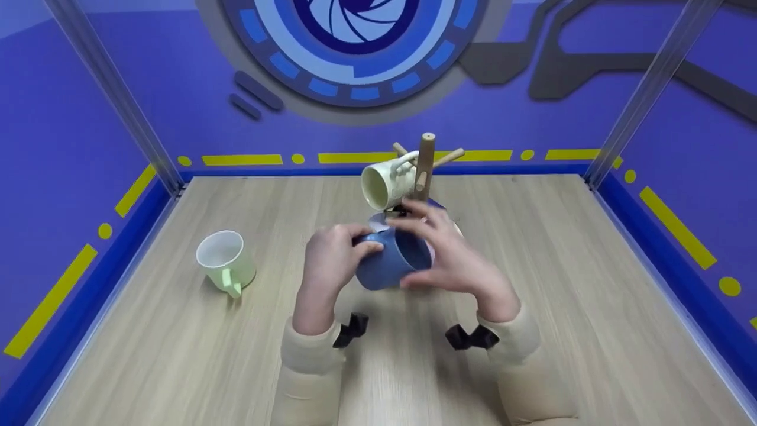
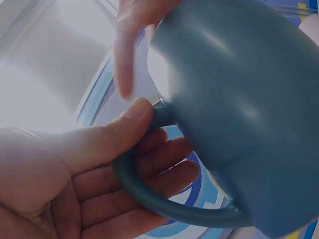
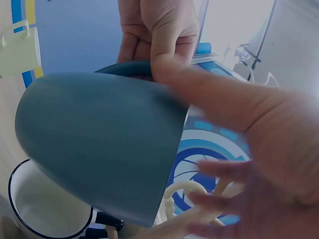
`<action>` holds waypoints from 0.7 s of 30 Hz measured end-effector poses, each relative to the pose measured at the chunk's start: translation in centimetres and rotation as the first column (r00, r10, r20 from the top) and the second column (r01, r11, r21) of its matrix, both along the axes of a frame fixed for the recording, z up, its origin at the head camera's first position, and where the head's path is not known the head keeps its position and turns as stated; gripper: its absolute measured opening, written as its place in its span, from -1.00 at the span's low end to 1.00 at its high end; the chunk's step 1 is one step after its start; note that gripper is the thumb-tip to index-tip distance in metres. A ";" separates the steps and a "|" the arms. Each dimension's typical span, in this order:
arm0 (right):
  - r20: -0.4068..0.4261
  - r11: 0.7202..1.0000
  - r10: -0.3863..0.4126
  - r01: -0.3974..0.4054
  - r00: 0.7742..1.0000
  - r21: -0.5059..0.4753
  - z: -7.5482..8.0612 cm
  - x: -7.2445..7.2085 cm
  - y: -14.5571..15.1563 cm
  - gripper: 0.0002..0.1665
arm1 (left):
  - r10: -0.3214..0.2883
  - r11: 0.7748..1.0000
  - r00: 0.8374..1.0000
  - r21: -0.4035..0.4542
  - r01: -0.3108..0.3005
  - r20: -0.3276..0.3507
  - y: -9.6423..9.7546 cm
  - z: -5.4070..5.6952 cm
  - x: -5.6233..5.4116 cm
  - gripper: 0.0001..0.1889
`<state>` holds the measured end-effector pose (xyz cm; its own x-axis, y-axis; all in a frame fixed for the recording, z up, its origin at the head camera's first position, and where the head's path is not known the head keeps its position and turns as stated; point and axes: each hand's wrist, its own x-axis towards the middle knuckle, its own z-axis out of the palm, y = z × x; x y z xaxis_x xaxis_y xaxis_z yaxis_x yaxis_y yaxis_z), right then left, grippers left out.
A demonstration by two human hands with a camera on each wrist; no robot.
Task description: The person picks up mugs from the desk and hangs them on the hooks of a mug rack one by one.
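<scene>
A blue mug (image 1: pixel 381 266) is held tilted over the table, its mouth facing right in the head view. My left hand (image 1: pixel 330 260) grips its handle (image 2: pixel 172 211), the thumb pressing near the handle's upper end. Beside the mug's mouth is my right hand (image 1: pixel 455 254), fingers spread and blurred, its thumb overlapping the rim in the right wrist view. Just beyond stands a wooden mug rack (image 1: pixel 427 165), partly hidden by my right hand. A cream mug (image 1: pixel 403 182) hangs on it by the handle. A white mug with a dark rim (image 3: pixel 47 209) shows below the blue one.
A light green mug (image 1: pixel 239 266) stands upright at the left of the wooden table (image 1: pixel 236 367), its handle toward me. Blue-purple panels (image 1: pixel 136 77) with metal corner posts (image 1: pixel 639 89) enclose the table's back and sides. Black mounts (image 1: pixel 471 337) are strapped at both wrists.
</scene>
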<state>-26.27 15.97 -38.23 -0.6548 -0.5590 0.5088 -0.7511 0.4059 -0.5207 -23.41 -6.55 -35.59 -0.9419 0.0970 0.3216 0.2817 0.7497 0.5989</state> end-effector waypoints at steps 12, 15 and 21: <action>0.079 0.995 0.090 -0.094 0.993 0.039 0.0 0.3 1.9 0.00 | -0.093 0.992 0.986 0.076 0.104 -0.137 0.8 -0.7 0.0 -0.70; 0.092 0.994 0.111 -0.109 0.990 -0.031 -0.1 0.1 2.3 -0.03 | -0.111 0.972 0.974 0.182 0.147 -0.198 0.9 -1.1 -0.5 -0.68; 0.140 0.979 0.054 -0.025 0.989 -0.204 -0.1 -0.5 3.3 -0.01 | -0.120 0.889 0.988 0.433 0.151 -0.097 0.7 -1.8 -1.6 -0.58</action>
